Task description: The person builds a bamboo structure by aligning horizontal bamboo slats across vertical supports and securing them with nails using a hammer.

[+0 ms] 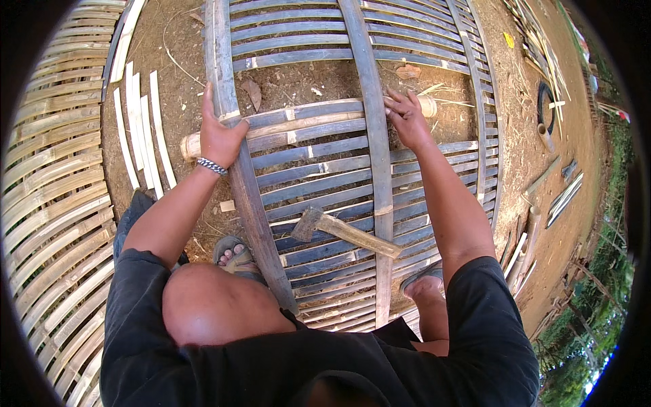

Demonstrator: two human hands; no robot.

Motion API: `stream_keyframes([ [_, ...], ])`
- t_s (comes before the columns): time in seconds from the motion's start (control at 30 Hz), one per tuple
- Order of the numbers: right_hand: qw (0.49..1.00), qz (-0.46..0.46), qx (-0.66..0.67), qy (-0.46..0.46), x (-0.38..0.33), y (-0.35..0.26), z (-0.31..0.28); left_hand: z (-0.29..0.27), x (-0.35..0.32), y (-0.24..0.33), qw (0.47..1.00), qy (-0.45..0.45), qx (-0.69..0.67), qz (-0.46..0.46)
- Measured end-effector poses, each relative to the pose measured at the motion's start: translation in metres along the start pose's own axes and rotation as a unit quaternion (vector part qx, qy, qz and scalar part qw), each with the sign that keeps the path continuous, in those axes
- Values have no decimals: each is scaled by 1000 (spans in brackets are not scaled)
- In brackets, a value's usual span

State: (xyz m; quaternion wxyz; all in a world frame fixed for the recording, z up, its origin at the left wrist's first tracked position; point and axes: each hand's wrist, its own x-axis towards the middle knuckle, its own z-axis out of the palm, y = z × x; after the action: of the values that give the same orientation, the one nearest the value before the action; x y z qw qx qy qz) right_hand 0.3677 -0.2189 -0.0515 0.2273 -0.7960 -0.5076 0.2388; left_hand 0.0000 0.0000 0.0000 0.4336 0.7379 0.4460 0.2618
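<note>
A slatted bamboo panel [383, 230] lies on the ground before me, its long rails crossing grey split slats. Spanning the panel's left rail [218, 47] is my left hand [222, 139], thumb on one side and fingers along the other, gripping it. A pale round bamboo pole [305, 124] passes crosswise beneath the rails. Close to that pole's right end, just right of the middle rail [369, 88], my right hand [408, 121] has its fingers bent onto the pole; the fingertips are partly hidden. Across the slats rests a wooden-handled tool [352, 234] with a dark metal head, like a hatchet.
Several pale bamboo strips [139, 129] lie on the soil at left, beside another slatted bamboo panel [57, 197]. Poles [529, 244], a black coil [545, 105] and more strips [536, 44] are scattered at right. My sandalled feet [237, 256] flank the middle rail.
</note>
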Motion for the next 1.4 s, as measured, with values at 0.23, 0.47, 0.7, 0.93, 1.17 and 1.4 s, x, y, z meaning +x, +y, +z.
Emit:
stream_keyframes([
  [0.23, 979, 136, -76, 128, -8, -56, 6, -3, -1, -8, 996, 24, 82, 32],
  [0.47, 935, 258, 103, 222, -13, -81, 40, -8, -3, -4, 993, -36, 105, 34],
  [0.7, 916, 293, 106, 251, -5, -91, 55, -6, -5, -23, 986, -33, 151, 60],
  [0.93, 919, 288, 33, 269, -4, -103, 52, -14, -5, 5, 964, -120, 236, -5],
  [1.17, 925, 288, -4, 248, -2, -118, 51, -15, -6, -4, 980, -83, 178, 27],
  [1.4, 922, 294, 33, 250, -3, -110, 52, -12, -5, -4, 982, -87, 165, 29],
])
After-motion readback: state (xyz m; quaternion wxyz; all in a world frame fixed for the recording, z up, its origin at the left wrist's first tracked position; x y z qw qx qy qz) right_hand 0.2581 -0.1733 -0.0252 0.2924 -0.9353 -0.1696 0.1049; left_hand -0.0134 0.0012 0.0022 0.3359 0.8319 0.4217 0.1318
